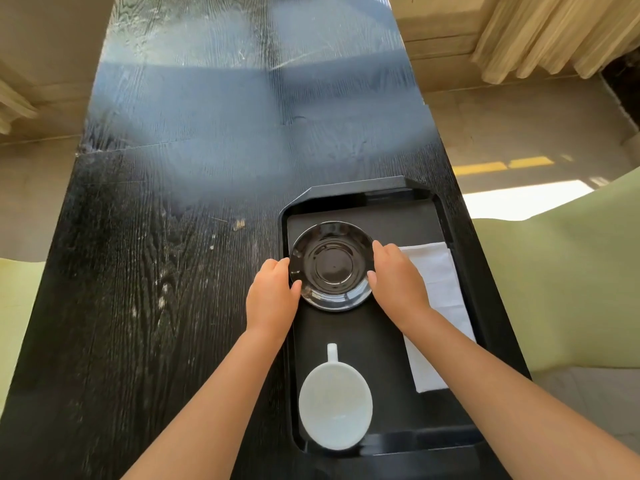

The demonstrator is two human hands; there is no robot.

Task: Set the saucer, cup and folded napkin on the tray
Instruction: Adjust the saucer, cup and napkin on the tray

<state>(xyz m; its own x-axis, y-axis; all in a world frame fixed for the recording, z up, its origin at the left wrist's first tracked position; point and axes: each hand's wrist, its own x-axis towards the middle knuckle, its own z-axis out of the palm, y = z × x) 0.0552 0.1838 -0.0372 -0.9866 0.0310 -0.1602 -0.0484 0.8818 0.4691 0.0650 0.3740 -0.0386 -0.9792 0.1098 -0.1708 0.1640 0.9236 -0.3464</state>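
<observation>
Holding the black saucer (pixel 331 265) on the tray (pixel 360 334).
Left hand (pixel 273 299) and right hand (pixel 398 285) curl against its edges (one each side).

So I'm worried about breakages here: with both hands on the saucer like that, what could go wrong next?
1. The left hand and right hand pinch only the rim of the glossy saucer, so it could slip.
2. The cup sits at the near end of the tray, between the forearms; pulling back might knock it.
3. The right forearm lies over the napkin and could drag it out of its fold.
</observation>
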